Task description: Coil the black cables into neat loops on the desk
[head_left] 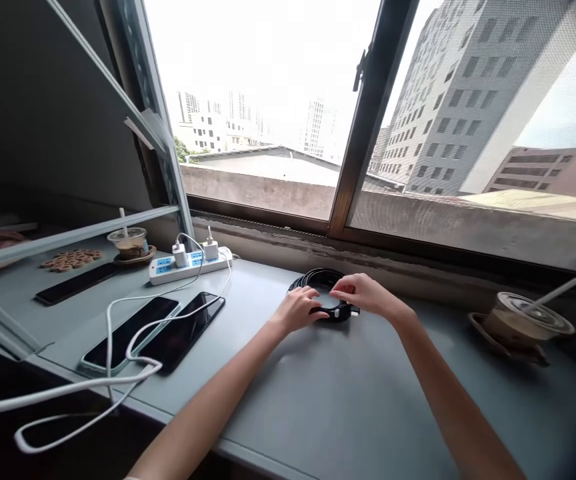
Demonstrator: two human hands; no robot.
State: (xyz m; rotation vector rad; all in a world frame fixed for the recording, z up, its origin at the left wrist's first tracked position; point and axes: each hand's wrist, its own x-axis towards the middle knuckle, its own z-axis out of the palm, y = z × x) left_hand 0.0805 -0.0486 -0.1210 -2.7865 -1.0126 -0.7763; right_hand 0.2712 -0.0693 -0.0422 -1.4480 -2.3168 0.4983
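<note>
A coiled black cable (pixel 313 275) lies on the grey tabletop by the window wall. Its near side carries a black band or tie, with a small whitish piece on it, and a connector-like end sticks out at the right. My left hand (pixel 298 309) is closed around the coil's left front part, thumb along the near edge. From the right, my right hand (pixel 365 293) has thumb and fingertips pinched together on the coil's right side. The fingers hide part of the cable, so exactly which strand the right hand pinches is unclear.
Left of the coil lie two phones (pixel 188 333) with white charging cables (pixel 135 347) and a power strip (pixel 191 267). A lidded drink cup (pixel 523 323) stands at the right. Beyond the metal frame (pixel 163 120) are another cup (pixel 131 245), a phone, a brown coaster and a person's hand (pixel 1 239).
</note>
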